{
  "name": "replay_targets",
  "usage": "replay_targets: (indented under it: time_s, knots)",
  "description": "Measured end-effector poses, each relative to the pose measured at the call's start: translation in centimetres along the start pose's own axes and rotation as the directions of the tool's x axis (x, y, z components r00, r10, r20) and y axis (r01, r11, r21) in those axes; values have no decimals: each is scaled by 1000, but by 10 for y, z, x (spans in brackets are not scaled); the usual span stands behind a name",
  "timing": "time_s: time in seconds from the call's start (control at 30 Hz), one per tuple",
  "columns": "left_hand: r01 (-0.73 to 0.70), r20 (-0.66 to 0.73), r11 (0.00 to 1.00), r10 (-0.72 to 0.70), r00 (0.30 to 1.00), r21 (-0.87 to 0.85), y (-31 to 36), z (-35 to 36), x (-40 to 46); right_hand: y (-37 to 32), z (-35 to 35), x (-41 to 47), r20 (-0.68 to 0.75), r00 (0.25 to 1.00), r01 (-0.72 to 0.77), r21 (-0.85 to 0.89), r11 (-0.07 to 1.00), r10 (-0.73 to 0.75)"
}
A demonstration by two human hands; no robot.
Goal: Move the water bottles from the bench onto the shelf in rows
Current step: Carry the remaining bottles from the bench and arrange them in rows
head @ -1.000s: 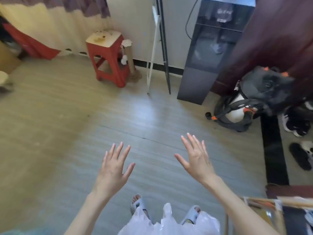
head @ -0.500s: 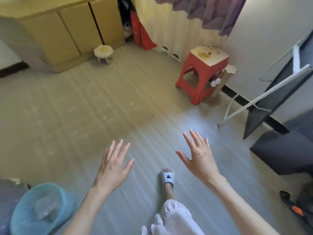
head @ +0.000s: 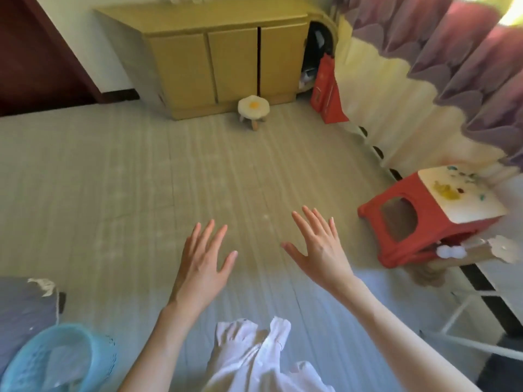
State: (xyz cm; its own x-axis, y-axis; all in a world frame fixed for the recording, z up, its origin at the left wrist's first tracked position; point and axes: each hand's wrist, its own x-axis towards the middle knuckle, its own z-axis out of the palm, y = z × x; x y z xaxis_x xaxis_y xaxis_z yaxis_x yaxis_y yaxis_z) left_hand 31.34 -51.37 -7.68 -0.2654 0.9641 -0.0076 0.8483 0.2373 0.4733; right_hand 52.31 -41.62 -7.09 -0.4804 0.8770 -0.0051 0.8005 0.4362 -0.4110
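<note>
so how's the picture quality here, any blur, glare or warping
Head view: motion blur smears the red plastic stool and blue mesh basket; wide-angle warping bends the yellow wooden cabinet; daylight blows out the pale curtain; the open left hand and right hand stay fairly sharp.

Wooden cabinet [head: 226, 58], red stool [head: 418, 222], plank floor [head: 113, 193].
</note>
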Motion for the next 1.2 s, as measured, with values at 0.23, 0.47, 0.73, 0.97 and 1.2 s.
replay_targets:
  time_s: [0.23, 0.47, 0.73, 0.97, 1.2]
  knots:
    - [85, -43, 996, -84, 996, 11, -52, -8, 176, 0, 13, 199, 20, 995, 102, -19, 995, -102]
    - [80, -112, 996, -83, 990, -26, -85, -55, 374, -19, -8, 400, 14, 990, 143, -3, 990, -143]
    - [144, -14, 989, -145, 989, -46, -134, -63, 547, -13, 2, 607, 78, 989, 130, -3, 992, -129]
    - [137, -73, 989, -140, 987, -50, -178, -105, 740, -25, -1, 816, 13, 983, 181, 34, 983, -181]
    - [86, -121, 994, -93, 988, -65, -208, -143, 891, -50, -5, 969, -4, 975, 220, 16, 975, -220]
